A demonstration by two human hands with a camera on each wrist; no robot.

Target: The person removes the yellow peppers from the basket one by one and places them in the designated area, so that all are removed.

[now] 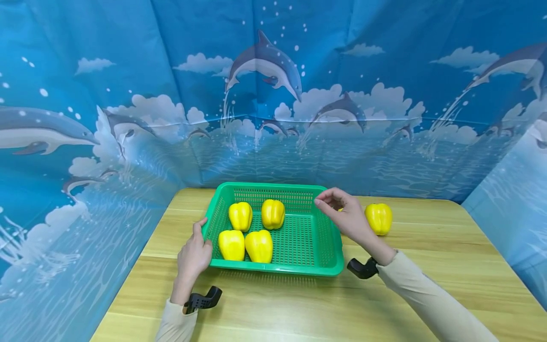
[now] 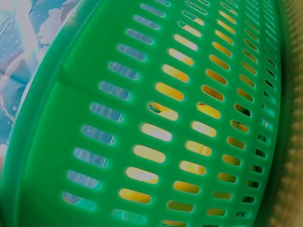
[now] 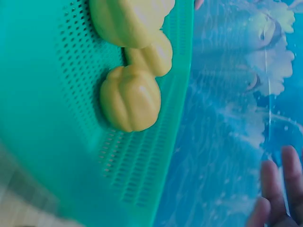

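Observation:
A green perforated basket [image 1: 295, 270] stands on the table with several yellow bell peppers [image 1: 259, 246] in its left part. At its left rim is my left hand [image 1: 194, 254], fingertips touching the edge. The left wrist view shows the basket's slotted wall [image 2: 57, 127] close up, with yellow behind the slots. Above the right rim hovers my right hand [image 1: 346, 216], empty, its fingers loosely bent and apart from the thumb. To its right, a yellow bell pepper [image 1: 379, 219] sits on the table. A small yellow patch [image 1: 340, 209] shows behind the right hand, mostly hidden by it.
The wooden table [image 1: 431, 266] extends in front of the basket and to both sides. A blue dolphin-print curtain [image 1: 273, 156] hangs right behind the table's back edge. Each wrist carries a black camera mount [image 1: 362, 268].

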